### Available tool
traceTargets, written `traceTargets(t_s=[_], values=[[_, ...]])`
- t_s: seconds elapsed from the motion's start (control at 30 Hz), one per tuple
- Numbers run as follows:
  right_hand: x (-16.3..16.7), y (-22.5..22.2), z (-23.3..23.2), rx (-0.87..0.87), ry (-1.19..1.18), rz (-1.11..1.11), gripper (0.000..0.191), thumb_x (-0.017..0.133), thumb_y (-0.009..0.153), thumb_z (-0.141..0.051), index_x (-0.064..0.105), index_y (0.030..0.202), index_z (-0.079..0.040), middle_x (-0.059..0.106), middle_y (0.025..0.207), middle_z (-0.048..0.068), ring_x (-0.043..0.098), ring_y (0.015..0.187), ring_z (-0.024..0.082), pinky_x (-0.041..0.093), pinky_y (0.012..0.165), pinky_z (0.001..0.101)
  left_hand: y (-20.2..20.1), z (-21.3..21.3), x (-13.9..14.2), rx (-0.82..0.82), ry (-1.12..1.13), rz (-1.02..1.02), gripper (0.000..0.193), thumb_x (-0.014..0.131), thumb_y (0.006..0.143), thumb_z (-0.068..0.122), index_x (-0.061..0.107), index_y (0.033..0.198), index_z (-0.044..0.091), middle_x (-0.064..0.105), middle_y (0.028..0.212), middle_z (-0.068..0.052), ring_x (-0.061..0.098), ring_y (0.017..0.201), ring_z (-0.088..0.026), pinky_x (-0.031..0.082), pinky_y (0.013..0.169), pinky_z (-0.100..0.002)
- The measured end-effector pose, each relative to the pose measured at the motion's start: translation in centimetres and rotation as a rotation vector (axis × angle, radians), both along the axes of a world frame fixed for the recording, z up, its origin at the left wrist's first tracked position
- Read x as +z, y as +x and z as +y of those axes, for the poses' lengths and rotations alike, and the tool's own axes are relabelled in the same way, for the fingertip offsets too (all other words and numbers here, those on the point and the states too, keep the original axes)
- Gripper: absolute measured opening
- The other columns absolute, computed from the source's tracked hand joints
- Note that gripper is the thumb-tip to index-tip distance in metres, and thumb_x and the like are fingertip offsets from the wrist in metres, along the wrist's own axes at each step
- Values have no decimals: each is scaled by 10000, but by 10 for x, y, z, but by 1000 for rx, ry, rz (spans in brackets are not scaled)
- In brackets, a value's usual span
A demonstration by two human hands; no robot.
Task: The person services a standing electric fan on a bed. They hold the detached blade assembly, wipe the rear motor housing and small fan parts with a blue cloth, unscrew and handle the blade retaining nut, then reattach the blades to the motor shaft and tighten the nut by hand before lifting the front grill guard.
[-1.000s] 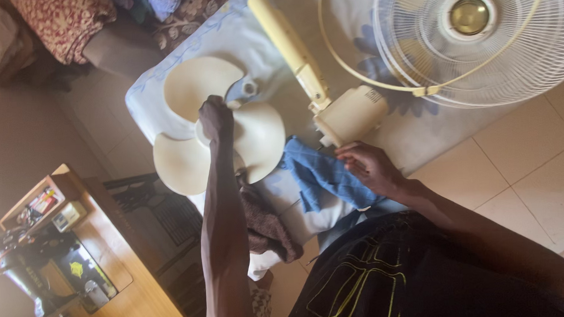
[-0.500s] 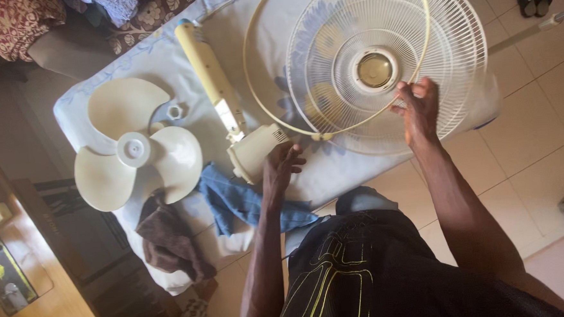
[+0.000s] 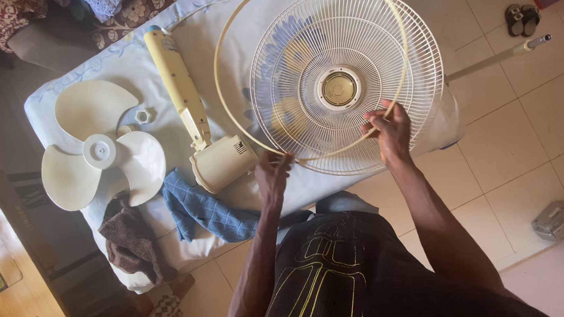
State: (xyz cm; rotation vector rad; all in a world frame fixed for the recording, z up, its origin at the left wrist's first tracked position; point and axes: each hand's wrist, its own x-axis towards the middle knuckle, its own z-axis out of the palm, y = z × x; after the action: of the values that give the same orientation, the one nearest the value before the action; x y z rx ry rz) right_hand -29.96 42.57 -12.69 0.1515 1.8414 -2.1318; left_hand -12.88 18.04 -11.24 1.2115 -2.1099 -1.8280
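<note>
We hold a thin cream plastic ring (image 3: 225,58) over a white wire fan guard (image 3: 348,78) that lies flat on a pale cloth-covered surface (image 3: 59,80). Our left hand (image 3: 271,175) is closed on the ring at its lower edge, just beside the cream motor housing (image 3: 221,163). Our right hand (image 3: 390,128) grips the ring where it crosses the lower right part of the guard, fingers pinched on both ring and wires. The hands are well apart, one at each side of the ring's near arc.

A long cream fan column (image 3: 173,77) runs up from the motor housing, close to the ring's left side. Left of it lies a three-bladed cream fan blade (image 3: 98,152) with a small hex nut (image 3: 143,115) just beside it. A blue cloth (image 3: 204,211) lies below the housing, near the left wrist; a brown cloth (image 3: 130,240) sits at the surface's corner. A metal pole (image 3: 495,57) extends right from behind the guard across the tiled floor (image 3: 525,139)
</note>
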Motion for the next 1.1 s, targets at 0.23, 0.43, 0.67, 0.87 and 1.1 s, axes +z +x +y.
traceTargets(t_s=[0.23,0.43,0.67,0.87,1.1], values=[[8,8,57,-24,164,-12,458,559,960,45,409,1392,53,685,1040,184,731,782,245,641,648,343,-2,27,21,-204,-27,-106,402,801,818,379,760,929,-5,782,767,-105,731,582,-147,554,542,-308],[9,8,65,4,210,-124,414,548,976,35,362,1340,104,664,1018,205,731,755,259,651,646,355,-9,18,16,-278,75,-215,368,776,847,371,764,877,4,763,728,-83,744,595,-143,573,533,-314],[34,1,47,19,647,-4,483,652,980,-16,337,1328,96,664,1019,269,741,680,251,606,542,297,0,-3,7,-330,-9,-111,390,748,909,379,745,843,-5,749,702,-92,742,606,-153,569,567,-300],[43,6,26,-32,749,-2,567,702,1035,-106,340,1414,108,648,883,229,658,611,249,548,441,288,43,-52,7,-116,-27,63,275,744,914,274,722,930,1,761,751,-105,752,665,-155,568,571,-299],[33,3,0,26,1271,204,753,856,1021,-292,367,1398,140,648,941,257,696,795,335,599,777,435,96,-138,15,100,-138,76,230,730,941,237,708,993,14,769,780,-94,748,680,-150,576,596,-281]])
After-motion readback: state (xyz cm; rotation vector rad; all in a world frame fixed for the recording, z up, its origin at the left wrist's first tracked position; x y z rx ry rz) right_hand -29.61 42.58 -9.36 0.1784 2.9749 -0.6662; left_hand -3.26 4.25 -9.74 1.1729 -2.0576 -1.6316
